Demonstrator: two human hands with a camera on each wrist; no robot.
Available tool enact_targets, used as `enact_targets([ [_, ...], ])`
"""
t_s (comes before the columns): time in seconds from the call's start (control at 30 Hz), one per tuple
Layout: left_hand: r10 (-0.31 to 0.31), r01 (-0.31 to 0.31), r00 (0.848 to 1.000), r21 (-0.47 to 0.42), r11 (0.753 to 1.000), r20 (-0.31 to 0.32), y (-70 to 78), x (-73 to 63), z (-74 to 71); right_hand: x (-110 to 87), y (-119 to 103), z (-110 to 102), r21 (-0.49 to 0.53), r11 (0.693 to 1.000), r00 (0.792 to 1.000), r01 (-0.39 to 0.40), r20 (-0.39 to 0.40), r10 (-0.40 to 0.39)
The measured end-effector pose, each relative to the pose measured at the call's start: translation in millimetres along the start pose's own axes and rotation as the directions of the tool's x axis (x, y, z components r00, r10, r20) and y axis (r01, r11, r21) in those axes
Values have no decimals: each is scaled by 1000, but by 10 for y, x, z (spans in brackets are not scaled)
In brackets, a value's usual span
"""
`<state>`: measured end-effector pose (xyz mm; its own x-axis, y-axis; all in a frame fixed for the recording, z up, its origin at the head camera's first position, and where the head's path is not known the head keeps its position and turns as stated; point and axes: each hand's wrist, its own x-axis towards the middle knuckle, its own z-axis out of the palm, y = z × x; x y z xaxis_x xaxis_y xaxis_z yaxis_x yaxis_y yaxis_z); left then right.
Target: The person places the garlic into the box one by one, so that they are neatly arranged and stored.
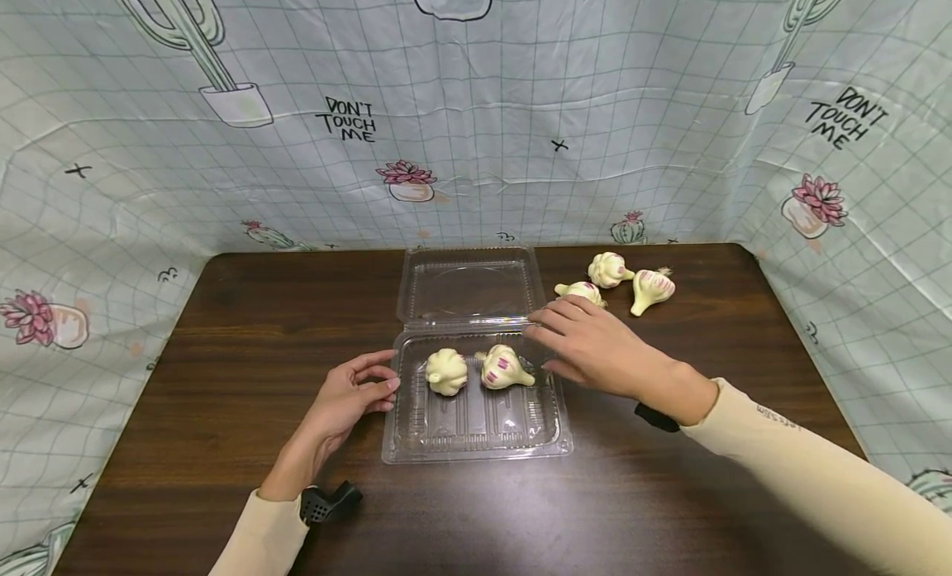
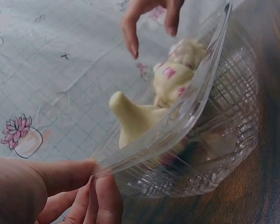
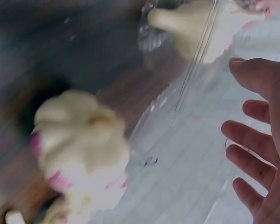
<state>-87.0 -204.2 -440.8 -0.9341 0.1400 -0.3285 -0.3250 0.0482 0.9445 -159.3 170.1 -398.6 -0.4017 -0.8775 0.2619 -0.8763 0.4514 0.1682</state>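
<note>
Left hand [image 1: 338,404] pinches box [image 1: 476,457], right hand [image 1: 595,350] spread, empty; guess we're mid-packing garlic [image 1: 447,372], next needs grabbing outside bulb [image 1: 653,290].

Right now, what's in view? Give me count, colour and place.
Table: 1, dark brown, centre.
Printed cloth: 1, pale, behind the table.
Container: 1, clear, on the table, lid open behind.
Garlic bulbs: 5, cream with purple markings, two in the container, three right of the lid.
Wrist devices: 2, black, one per wrist.
Sleeves: 2, cream, on the forearms.
Left hand: 1, bare, pinching the container.
Right hand: 1, bare, by the container's right edge.
</note>
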Motion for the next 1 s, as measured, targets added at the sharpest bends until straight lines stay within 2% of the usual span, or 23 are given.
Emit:
enact_targets([
  [0.17, -1, 1, 1000, -2, 1000, 0, 2, -5, -9, -208, 125, -40, 16, 996, 995, -85, -47, 86],
  [0.3, 1, -1, 1000, -9, 1000, -2, 5, -12, -6, -384, 215, -10, 16, 992, 989, -124, -83, 125],
  [0.4, 1, -1, 1000, -12, 1000, -4, 3, -14, -3, -509, 259, 25, 13, 988, 985, -151, -82, 151],
  [0.53, -3, 3, 1000, -11, 1000, -7, -2, -15, -1, -652, 295, 77, -1, 982, 981, -188, -43, 188],
  [0.77, -1, 1, 1000, -7, 1000, -5, 0, -20, 3, -831, 343, 188, -3, 980, 980, -199, -22, 199],
  [1.0, -2, 2, 1000, -6, 1000, -13, 4, -6, 12, -923, 371, 314, 23, 980, 980, -197, -26, 197],
])
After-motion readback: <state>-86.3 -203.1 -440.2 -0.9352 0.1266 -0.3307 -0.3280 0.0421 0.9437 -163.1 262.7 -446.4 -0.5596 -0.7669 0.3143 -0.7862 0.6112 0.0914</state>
